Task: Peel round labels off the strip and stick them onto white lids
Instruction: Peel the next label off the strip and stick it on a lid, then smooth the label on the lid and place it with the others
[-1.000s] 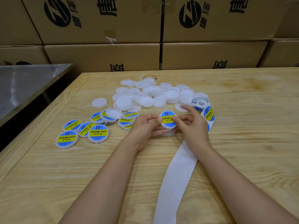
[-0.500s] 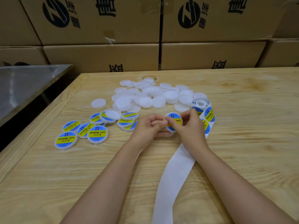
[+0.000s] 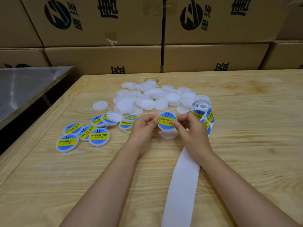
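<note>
You had the held lid up off the table, between your two hands and tilted so its face looked at you; the round label lay on that face, its yellow band running left to right at a slight slant. Your left hand had its fingers curled, the thumb pressed on the label's left edge; your right hand was curled likewise, a fingertip on the label's lower right edge; both pinched the lid, neither nearer than the other. Whether the label was fully pressed down I could not tell; nor whether the white just beneath was the lid's own wall or a second lid.

By my judgement the smoothing was nearly done, and the lid's way out was leftward, to the finished lids lying left of your left hand; so that hand was the one to carry it. The white lids lay heaped beyond your hands; the roll stood behind your right hand, its strip trailing back beside your right forearm to the near edge; bare wood showed to your right.
</note>
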Demonstrator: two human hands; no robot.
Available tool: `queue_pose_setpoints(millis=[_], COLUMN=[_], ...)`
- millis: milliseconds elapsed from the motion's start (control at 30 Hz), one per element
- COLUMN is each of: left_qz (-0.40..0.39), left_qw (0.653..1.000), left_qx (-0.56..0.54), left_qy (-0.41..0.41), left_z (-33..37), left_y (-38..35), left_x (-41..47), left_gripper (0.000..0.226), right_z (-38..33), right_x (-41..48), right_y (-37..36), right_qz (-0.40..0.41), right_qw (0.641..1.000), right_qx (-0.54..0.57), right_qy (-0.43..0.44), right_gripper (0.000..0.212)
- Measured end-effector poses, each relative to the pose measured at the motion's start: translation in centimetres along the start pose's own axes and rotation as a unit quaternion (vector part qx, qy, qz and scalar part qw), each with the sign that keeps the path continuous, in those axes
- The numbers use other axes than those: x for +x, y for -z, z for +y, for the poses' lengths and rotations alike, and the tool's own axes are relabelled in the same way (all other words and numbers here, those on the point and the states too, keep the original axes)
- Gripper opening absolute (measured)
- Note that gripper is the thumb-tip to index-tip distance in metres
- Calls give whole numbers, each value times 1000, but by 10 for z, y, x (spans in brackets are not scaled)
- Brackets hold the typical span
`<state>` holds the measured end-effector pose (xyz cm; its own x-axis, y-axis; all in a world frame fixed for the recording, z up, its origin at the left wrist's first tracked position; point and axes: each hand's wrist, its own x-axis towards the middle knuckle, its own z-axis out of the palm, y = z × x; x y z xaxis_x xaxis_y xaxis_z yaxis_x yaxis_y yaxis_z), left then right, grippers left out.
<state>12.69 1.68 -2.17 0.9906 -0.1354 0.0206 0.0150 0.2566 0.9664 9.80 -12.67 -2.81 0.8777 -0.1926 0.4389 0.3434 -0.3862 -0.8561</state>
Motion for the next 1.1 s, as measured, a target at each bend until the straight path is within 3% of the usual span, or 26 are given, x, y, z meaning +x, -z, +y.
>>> queue_pose_setpoints(millis=[167,233,367,533,667,767,867,967,1033,1100], left_qz=[56,103,227,322,331,329,252,53,-65,-150], left_qw=[994,973,879,755,693,660,644,684,706,706], left_qx=[87,186,378,546,630,661,659,575,542,540], left_qy=[-37,-92,-179,-167,-119,-139,-295,-446,-451,-433], left_z=[-4,-3,6,18,18,16,19,11,3,-6], left_y=[-3,0,20,52,67,66,50,16,-10,-32], left_x=[1,2,5,5,4,2,-2,-13,-28,-39], left_gripper=[16,17,28,49,51,50,46,38,33,28], right_z=[0,0,1,1,4,4,6,10,12,13], right_x=[1,1,3,3,3,4,7,10,12,13], right_y=[0,-1,2,2,6,8,10,13,14,14], right_qz=[11,25,79,117,164,204,246,274,283,288], right_qw=[999,997,995,991,986,979,965,950,943,938], right_qx=[-45,-69,-61,-61,-22,14,65,111,127,135], right_qy=[27,39,3,8,3,-20,-58,-100,-124,-136], right_gripper=[9,10,22,17,15,20,23,26,28,29])
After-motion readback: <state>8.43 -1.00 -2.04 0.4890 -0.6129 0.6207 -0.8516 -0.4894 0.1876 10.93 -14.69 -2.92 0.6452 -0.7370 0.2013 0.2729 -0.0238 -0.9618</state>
